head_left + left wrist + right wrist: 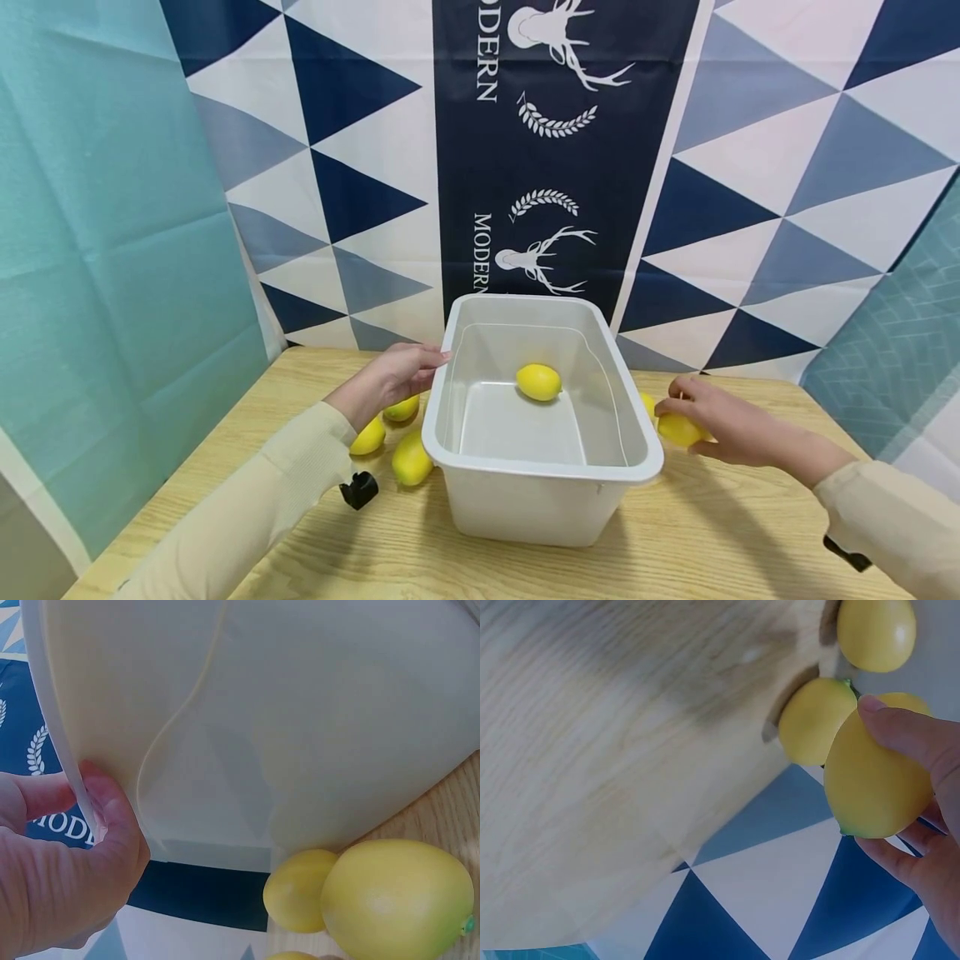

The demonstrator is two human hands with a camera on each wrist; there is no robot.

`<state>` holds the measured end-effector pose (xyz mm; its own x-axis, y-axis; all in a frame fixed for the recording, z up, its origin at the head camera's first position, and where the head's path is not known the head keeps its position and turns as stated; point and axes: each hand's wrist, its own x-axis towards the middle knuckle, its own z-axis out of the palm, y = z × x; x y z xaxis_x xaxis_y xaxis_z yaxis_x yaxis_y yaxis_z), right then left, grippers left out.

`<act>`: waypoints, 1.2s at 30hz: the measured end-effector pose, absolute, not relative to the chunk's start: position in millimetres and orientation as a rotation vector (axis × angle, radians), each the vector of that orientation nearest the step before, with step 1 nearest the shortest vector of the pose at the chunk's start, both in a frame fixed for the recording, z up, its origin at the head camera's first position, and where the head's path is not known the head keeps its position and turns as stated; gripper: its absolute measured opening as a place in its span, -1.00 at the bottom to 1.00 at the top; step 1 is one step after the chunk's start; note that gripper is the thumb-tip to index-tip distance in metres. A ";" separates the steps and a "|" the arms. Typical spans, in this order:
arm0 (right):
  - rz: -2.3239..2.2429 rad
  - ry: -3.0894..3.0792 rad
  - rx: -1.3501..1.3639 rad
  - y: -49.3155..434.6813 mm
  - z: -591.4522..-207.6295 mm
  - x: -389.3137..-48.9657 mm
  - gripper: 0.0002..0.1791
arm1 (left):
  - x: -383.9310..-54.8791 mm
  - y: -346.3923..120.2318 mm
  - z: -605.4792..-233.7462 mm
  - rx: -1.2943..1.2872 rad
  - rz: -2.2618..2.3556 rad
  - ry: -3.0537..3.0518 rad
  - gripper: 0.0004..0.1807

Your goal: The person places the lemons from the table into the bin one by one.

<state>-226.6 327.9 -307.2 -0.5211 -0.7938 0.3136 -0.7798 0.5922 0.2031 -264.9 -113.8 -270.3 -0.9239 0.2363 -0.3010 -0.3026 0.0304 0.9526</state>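
Observation:
A white plastic bin stands on the wooden table, with one lemon on its floor toward the back. My left hand pinches the bin's left rim between thumb and fingers, as the left wrist view shows up close. To the right of the bin, my right hand grips a lemon with thumb and fingers around it. Behind that lemon, in the right wrist view, are another lemon and one more lemon beside the bin's wall.
Several lemons lie left of the bin, among them a large lemon near its front corner and a lemon partly behind my left wrist. A patterned cloth hangs behind the table. Teal cloth hangs at the left side.

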 end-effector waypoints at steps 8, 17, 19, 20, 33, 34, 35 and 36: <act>-0.101 -2.483 1.214 323.9 -293.9 -227.1 -0.23 | -264.6 -114.6 -271.5 -0.060 1.958 1.930 -0.53; -0.145 -2.491 1.168 320.0 -281.6 -227.5 -0.22 | -262.8 -113.9 -271.4 -0.061 1.964 1.936 -0.55; -0.152 -2.470 1.172 319.3 -279.0 -228.3 -0.20 | -262.9 -114.1 -271.6 -0.059 1.961 1.940 -0.55; -0.153 -2.464 1.178 318.9 -277.8 -228.7 -0.19 | -262.9 -114.3 -271.7 -0.058 1.961 1.941 -0.55; -0.226 -2.524 1.130 312.6 -263.1 -228.7 -0.23 | -262.9 -115.4 -273.1 -0.063 1.955 1.944 -0.55; -0.231 -2.525 1.122 311.8 -261.9 -229.2 -0.24 | -263.3 -115.7 -273.1 -0.058 1.957 1.940 -0.54; -0.237 -2.525 1.114 311.0 -260.9 -229.9 -0.24 | -263.7 -115.9 -273.4 -0.056 1.961 1.936 -0.54; -0.240 -2.529 1.111 310.3 -259.9 -230.9 -0.25 | -263.5 -116.4 -273.3 -0.057 1.964 1.931 -0.54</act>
